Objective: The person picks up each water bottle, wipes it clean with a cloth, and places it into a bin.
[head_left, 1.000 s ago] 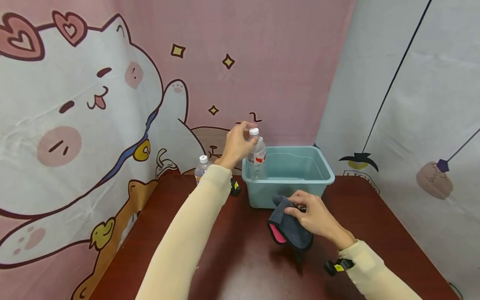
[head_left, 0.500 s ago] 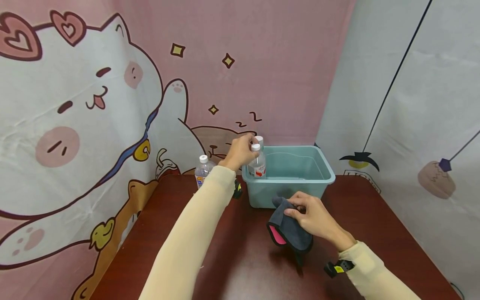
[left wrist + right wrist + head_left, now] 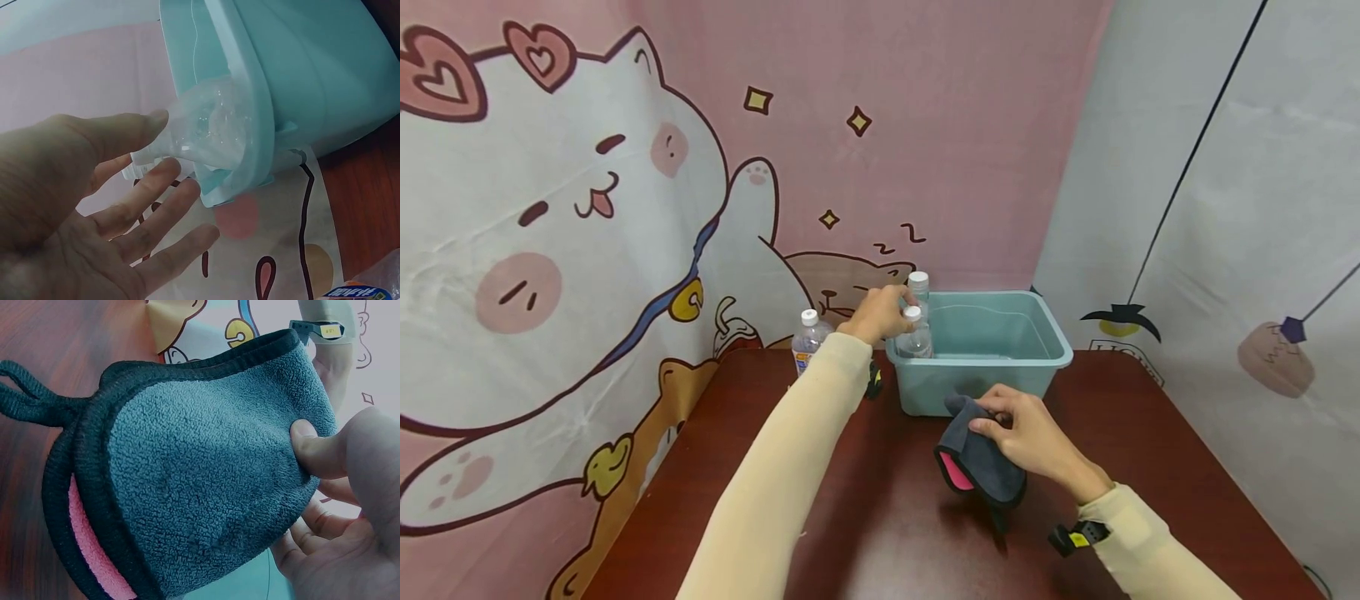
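A clear plastic bottle [image 3: 915, 342] with a white cap stands low in the left end of the light blue bin [image 3: 973, 392]. My left hand [image 3: 880, 312] pinches it near the neck, thumb on one side and fingertips on the other; the remaining fingers spread out in the left wrist view. Just behind it in the bin is a second white-capped bottle [image 3: 919, 283], mostly hidden. In front of the bin, my right hand [image 3: 1022, 425] pinches a folded grey cleaning cloth [image 3: 200, 469] between thumb and fingers. The cloth has black edging, a hanging loop and a pink inner side.
Left of the bin, another capped bottle [image 3: 808, 337] with a coloured label stands on the dark red-brown table [image 3: 880, 533], partly covered by the left sleeve. A patterned curtain [image 3: 925, 150] hangs right behind the table.
My left hand has lowered the bottle into the bin, so the second bottle behind it now shows. The right hand and the cloth have stayed in place.
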{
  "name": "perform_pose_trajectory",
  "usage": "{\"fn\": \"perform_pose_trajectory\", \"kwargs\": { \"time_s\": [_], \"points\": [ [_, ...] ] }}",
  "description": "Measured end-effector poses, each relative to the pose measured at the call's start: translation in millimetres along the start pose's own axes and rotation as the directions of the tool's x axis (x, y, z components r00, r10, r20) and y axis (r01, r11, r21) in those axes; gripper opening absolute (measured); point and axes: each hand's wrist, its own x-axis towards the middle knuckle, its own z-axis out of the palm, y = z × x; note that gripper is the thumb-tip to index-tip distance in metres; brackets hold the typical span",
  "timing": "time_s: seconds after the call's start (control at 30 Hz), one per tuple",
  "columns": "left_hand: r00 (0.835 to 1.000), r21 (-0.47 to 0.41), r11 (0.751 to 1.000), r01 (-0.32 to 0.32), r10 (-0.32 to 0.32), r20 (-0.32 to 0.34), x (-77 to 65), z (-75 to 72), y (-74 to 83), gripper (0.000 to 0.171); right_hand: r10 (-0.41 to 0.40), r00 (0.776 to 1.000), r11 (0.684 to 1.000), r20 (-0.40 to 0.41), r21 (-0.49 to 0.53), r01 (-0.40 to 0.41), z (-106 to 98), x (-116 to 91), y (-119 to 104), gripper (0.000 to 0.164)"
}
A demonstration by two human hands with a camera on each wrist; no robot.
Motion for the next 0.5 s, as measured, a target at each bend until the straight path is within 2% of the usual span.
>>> {"fn": "perform_pose_trajectory", "kwargs": {
  "time_s": [0.27, 0.4, 0.5],
  "points": [
    [1.0, -0.019, 1.0, -0.017, 0.017, 0.022, -3.6, -8.2, 0.7, 0.048, -0.012, 1.0, 1.0, -0.006, -0.005, 0.012, -2.1, -1.6, -1.3, 0.019],
    [1.0, -0.04, 0.999, -0.029, 0.029, 0.005, -4.1, -13.7, -5.3, 0.049, -0.01, 1.0, 1.0, -0.002, -0.004, 0.01, -2.9, -2.3, -1.4, 0.019],
    [0.999, -0.072, 0.997, -0.04, 0.038, -0.026, -9.5, -21.0, -11.7, 0.045, -0.006, 1.0, 1.0, 0.004, -0.002, 0.006, -3.2, -3.1, -0.9, 0.019]
  ]
}}
